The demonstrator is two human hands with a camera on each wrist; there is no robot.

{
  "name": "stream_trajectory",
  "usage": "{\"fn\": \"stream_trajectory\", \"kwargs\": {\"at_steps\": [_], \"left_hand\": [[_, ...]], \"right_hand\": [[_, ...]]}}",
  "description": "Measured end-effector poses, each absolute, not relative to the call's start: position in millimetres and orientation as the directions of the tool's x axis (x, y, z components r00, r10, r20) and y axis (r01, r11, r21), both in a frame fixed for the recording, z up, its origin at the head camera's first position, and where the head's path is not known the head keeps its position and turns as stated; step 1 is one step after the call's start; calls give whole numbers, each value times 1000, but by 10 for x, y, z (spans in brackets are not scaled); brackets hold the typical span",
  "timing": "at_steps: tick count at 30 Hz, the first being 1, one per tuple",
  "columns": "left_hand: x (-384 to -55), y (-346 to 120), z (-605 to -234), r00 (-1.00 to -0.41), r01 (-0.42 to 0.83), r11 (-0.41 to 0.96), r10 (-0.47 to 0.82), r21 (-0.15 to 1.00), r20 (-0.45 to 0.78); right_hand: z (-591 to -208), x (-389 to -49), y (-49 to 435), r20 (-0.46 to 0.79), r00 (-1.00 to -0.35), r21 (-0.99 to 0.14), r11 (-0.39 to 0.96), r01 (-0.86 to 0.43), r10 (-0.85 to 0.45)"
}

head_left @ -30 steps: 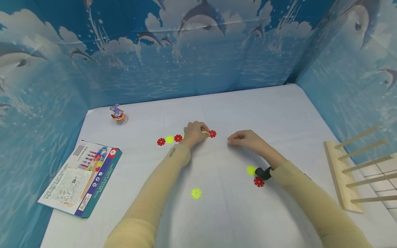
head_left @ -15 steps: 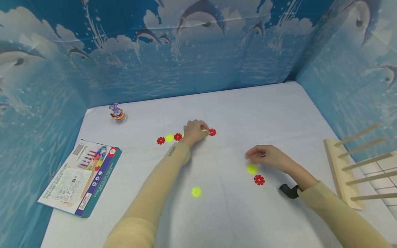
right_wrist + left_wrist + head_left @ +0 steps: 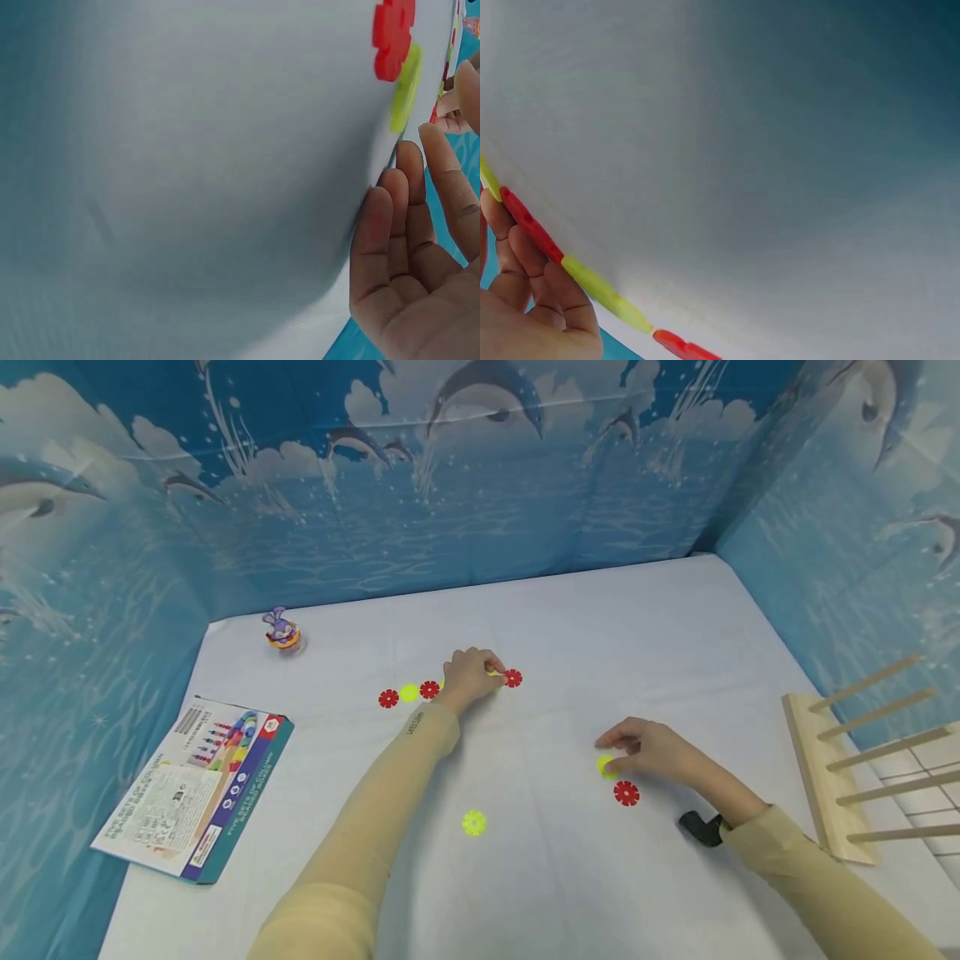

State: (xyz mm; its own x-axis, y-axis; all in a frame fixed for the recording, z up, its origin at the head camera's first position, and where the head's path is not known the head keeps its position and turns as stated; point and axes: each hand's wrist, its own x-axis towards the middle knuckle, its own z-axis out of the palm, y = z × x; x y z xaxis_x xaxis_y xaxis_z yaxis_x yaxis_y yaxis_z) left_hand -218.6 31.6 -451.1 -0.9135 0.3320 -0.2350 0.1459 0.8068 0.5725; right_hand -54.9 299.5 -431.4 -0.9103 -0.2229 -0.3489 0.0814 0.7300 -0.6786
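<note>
In the head view a row of alternating red and yellow-green notched plastic discs runs across the table. My left hand (image 3: 468, 678) covers part of it, pinching a yellow disc (image 3: 489, 176) between thumb and index finger. Right of those fingertips lies the row's end red disc (image 3: 513, 677). My right hand (image 3: 651, 750) is over a loose yellow disc (image 3: 606, 766), its thumb overlapping the disc and its fingers spread apart from the thumb. Just below lies a loose red disc (image 3: 626, 793). In the right wrist view both loose discs sit beyond the fingertips.
Another yellow disc (image 3: 474, 823) lies nearer the front. A wooden peg rack (image 3: 825, 785) stands at right, pegs pointing outward. A flat toy box (image 3: 195, 789) lies at left, and a purple rabbit figure (image 3: 282, 631) stands at the back left. Dolphin-print curtains (image 3: 465, 510) border the table.
My right hand has moved right and toward me, away from the row's end, to the loose yellow disc, where its thumb now reaches. The left hand has stayed in place.
</note>
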Motion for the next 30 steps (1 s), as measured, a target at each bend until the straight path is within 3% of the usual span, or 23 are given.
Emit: {"fn": "stream_trajectory", "kwargs": {"at_steps": [30], "left_hand": [[-2183, 313, -4513, -912, 135, 799, 332, 586, -242]], "right_hand": [[-4369, -532, 2956, -300, -915, -615, 788, -32, -272]]}}
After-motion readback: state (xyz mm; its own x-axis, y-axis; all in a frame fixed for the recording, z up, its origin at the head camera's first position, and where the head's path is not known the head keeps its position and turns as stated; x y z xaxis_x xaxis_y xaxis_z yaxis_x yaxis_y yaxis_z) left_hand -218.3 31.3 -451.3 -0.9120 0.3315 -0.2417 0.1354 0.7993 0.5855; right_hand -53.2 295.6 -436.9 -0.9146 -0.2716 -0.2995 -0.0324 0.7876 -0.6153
